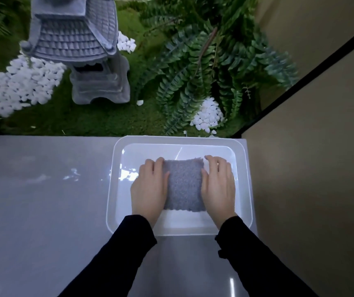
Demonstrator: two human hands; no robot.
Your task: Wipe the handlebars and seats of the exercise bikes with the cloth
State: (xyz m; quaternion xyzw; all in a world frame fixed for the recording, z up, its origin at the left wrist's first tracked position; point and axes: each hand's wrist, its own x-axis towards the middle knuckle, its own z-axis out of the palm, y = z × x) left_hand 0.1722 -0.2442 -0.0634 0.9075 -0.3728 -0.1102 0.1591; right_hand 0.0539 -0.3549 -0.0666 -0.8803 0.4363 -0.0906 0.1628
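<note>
At the far left a patch of white pebbles [17,86] lies on green moss beside one stone lantern [75,39], behind a glossy grey counter [43,200].

On the counter's right end sits one white tray [180,139], and in it lies the one cloth [183,185], grey, folded into a neat pad and flat on the tray floor. The left hand [149,185] rests along the cloth's left edge, fingers straight and close together, thumb on top of the fabric. The right hand [219,185] mirrors it on the right edge, fingers likewise straight and together, thumb touching the cloth. Whether any fingertips have slipped under the pad is hard to tell from above. Both arms are in dark sleeves.

Further right, ferns [204,71] hang over a second pebble patch, then a beige wall [311,168].

This looks like the very first step: fetching the cloth. No exercise bike, handlebar or seat is in view, so no wiping is done yet. The next move calls for closing both hands on the pad, lifting it clear of the tray rim without letting it unfold, and carrying it to the bikes.
</note>
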